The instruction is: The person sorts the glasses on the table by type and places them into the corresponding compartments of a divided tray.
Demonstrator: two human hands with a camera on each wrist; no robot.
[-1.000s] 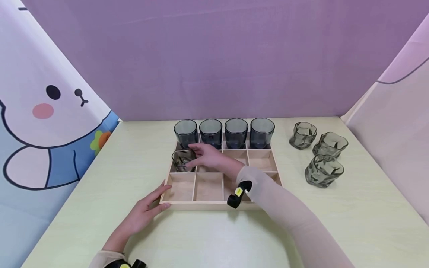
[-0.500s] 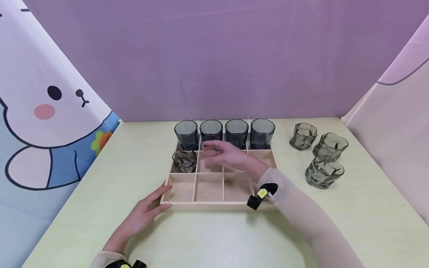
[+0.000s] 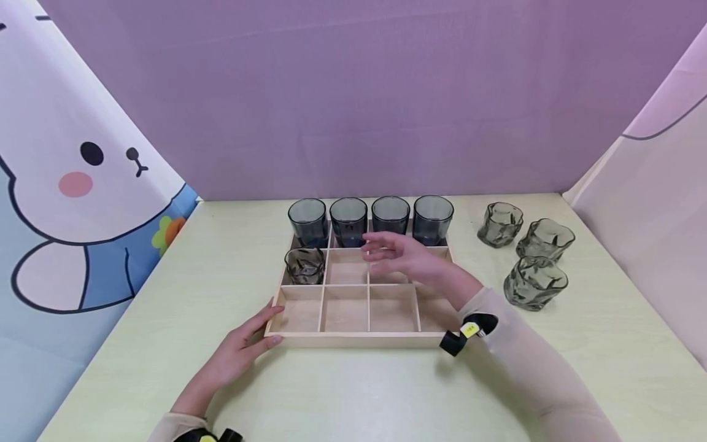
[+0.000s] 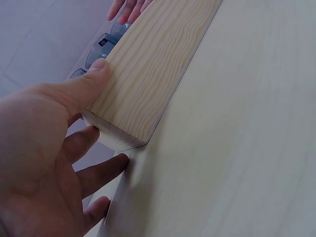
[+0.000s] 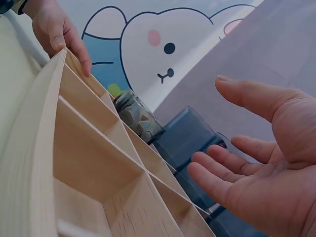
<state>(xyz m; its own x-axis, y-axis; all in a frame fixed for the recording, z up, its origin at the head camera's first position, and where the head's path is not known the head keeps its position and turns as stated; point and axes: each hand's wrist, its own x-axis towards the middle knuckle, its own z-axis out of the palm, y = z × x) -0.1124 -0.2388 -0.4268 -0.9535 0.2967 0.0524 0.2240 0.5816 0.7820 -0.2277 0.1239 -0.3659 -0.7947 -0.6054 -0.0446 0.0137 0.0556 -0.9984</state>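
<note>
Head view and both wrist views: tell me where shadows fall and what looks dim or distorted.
Head view: bright, with soft shadows on the tabletop by the left hand and the right sleeve. Left wrist view: dimmer, a soft shadow beside the divided wooden tray, its wood grain sharp. Right wrist view: also dim, the tray's front wall bowed, likely lens distortion.

There are four smooth blue glasses and four wavy grey glasses. Of the wavy ones, one stands in one wooden tray, which counts twelve compartments, and three stand on the worktop. I count also one left hand and one right hand.
</note>
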